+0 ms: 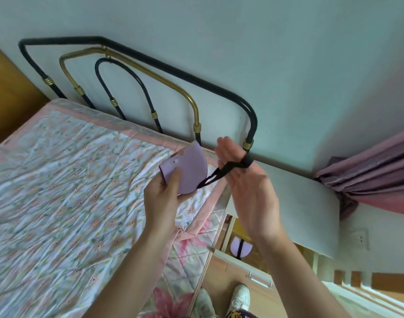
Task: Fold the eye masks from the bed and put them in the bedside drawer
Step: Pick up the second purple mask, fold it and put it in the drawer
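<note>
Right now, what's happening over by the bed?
A person stands at the bedside folding a lilac eye mask. The left hand pinches the folded mask while the right hand stretches its black elastic strap, looped over the thumb. Below, the bedside drawer is open, and another folded lilac mask already lies inside it.

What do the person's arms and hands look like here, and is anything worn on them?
Both forearms are bare as far as the frame shows, with no sleeves in view. The left hand and right hand wear no gloves; no rings, watch or bracelets are visible. At the bottom edge, the person's white sneakers are visible.
</note>
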